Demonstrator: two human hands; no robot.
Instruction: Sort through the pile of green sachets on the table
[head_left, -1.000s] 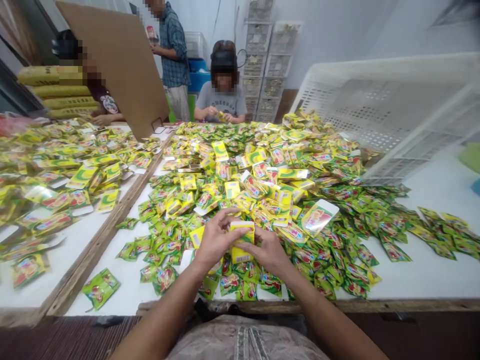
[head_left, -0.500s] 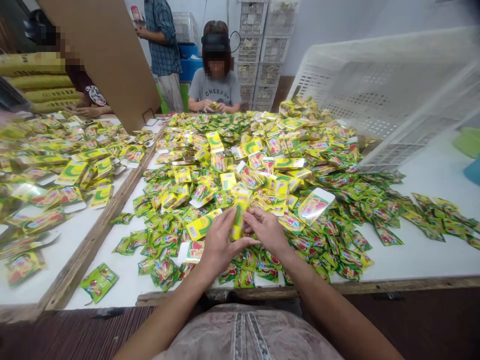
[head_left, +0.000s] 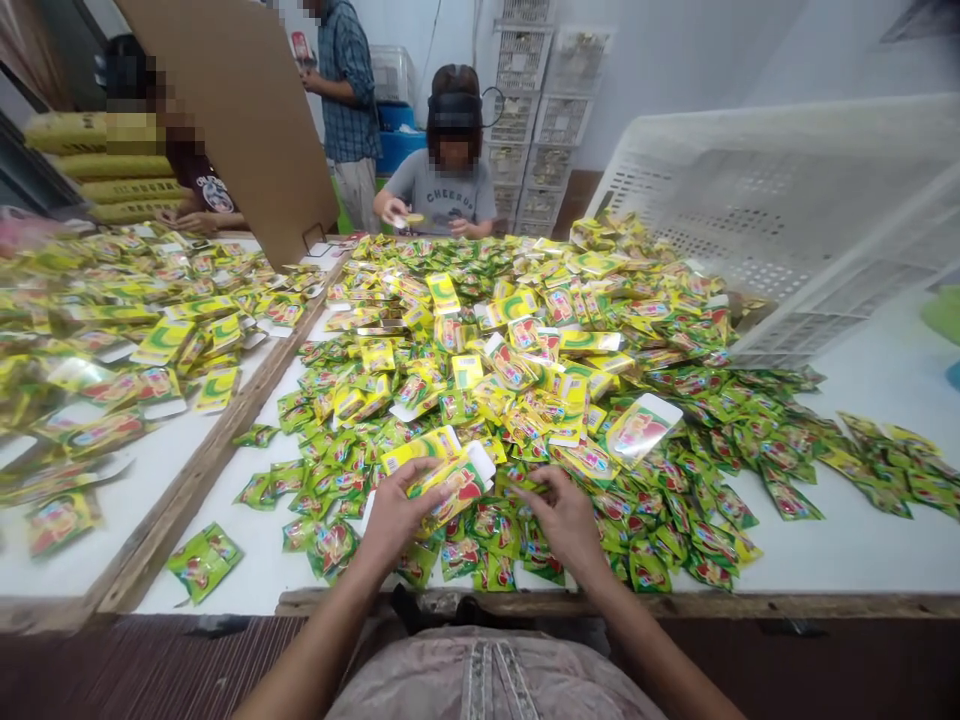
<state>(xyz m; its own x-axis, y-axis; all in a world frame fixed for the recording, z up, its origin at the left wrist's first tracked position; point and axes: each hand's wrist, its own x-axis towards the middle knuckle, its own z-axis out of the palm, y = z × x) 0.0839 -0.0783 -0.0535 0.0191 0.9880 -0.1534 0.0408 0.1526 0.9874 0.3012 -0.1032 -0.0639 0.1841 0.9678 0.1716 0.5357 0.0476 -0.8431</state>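
My left hand (head_left: 396,515) is closed around a small yellow-and-green printed carton (head_left: 450,492). The carton tilts up to the right, and a white flap stands out at its right end. To the right of it, my right hand (head_left: 566,522) is low over the heap, its fingers part curled and apart. Its fingertips are at the green sachets (head_left: 491,525); whether they touch one is unclear. Another yellow carton (head_left: 424,448) lies just behind the held one. A carton with a white flap (head_left: 643,428) rests on the heap beyond my right hand.
A white plastic crate (head_left: 750,220) lies tipped on its side at the right of the white table (head_left: 795,550). A wooden strip (head_left: 217,430) divides off more cartons at left. A cardboard sheet (head_left: 247,120) stands there. A co-worker (head_left: 450,190) sits opposite; stacked crates (head_left: 517,120) stand behind.
My hands have moved apart: the left has gone left with the carton, the right a little lower. The carton's white flap now shows. The co-worker opposite has spread their hands. The view has shifted slightly.
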